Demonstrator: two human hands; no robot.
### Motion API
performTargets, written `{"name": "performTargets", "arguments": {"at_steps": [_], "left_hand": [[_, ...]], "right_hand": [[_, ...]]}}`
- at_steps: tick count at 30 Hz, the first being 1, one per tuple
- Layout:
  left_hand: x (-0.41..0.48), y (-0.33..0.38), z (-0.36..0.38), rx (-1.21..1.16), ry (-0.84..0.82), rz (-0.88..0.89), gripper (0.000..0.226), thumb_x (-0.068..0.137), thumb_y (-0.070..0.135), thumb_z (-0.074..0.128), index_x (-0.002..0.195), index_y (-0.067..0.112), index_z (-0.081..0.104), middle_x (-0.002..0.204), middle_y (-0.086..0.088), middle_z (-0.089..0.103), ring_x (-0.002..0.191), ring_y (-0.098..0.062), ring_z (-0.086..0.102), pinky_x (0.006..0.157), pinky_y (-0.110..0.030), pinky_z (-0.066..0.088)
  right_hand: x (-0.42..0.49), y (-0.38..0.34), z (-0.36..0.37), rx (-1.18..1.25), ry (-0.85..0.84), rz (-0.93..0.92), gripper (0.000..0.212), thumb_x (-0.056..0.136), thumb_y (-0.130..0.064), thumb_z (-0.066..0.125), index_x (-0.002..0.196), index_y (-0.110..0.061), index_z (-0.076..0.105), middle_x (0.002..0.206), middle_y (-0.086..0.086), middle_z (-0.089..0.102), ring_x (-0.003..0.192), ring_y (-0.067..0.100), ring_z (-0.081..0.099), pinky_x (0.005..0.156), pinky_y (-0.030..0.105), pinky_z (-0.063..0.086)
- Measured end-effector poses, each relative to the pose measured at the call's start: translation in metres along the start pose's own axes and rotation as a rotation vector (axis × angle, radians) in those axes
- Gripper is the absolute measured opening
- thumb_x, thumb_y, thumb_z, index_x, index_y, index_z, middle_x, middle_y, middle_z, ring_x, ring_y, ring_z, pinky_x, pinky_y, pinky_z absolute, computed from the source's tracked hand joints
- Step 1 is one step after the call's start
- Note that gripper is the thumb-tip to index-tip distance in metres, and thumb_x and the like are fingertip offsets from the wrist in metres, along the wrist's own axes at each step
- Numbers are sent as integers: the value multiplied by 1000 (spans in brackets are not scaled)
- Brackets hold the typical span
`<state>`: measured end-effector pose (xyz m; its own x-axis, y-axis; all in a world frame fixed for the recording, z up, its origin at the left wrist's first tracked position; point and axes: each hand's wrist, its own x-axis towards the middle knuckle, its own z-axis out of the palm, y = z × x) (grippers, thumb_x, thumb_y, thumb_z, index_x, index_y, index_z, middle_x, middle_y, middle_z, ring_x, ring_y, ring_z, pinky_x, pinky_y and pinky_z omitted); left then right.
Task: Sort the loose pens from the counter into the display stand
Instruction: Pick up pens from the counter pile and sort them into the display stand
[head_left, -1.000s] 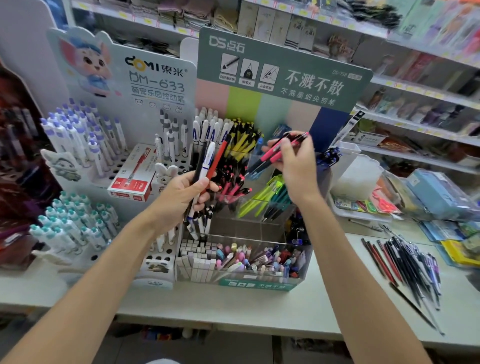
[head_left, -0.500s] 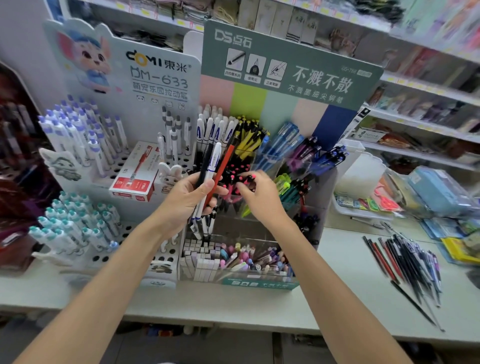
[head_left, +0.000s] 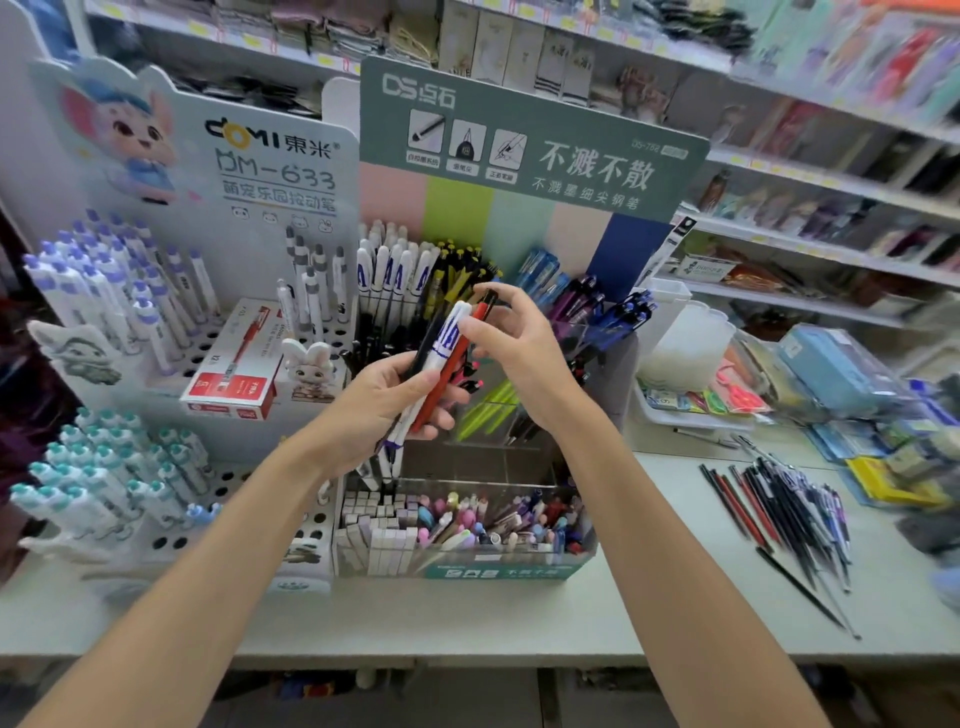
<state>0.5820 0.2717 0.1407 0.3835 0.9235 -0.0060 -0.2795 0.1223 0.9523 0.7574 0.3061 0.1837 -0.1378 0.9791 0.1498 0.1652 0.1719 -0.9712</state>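
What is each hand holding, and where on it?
Left hand grips a bundle of pens around their middles; right hand pinches the red pen at its top.

Reads "DOMI 東米" and "DM-633" on the white backboard (head_left: 244, 234). Shows "DS点石", "不溅不散" and "DS-782" on the green header (head_left: 550, 119).

Both bare forearms reached up from the lower edge and drew together near the middle. The left hand (head_left: 384, 402) gripped a bundle of pens (head_left: 440, 345), fingers curled under the shafts and thumb laid across them, so the bundle slanted up to the right. The right hand (head_left: 524, 353) stood just above and to the right, wrist bent, thumb and forefinger arched to pinch the upper end of the red pen (head_left: 453, 364) in that bundle, its other fingers loosely curled behind
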Motion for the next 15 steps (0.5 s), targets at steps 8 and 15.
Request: {"name": "performTargets", "arguments": {"at_steps": [8, 15], "left_hand": [[10, 8, 9, 67, -47, -5, 33, 94, 26, 53, 121, 7, 59, 92, -9, 70, 63, -11, 53, 52, -17, 44], [6, 22, 1, 41, -38, -15, 40, 90, 23, 57, 125, 4, 56, 87, -6, 67, 59, -8, 46, 47, -14, 40]], "right_hand": [[6, -9, -19, 39, -75, -12, 18, 87, -8, 72, 104, -7, 66, 95, 13, 69, 85, 19, 67, 81, 36, 56], [20, -16, -13, 52, -2, -62, 22, 86, -6, 70, 105, -17, 68, 88, 8, 65, 82, 20, 61, 86, 40, 56]]}}
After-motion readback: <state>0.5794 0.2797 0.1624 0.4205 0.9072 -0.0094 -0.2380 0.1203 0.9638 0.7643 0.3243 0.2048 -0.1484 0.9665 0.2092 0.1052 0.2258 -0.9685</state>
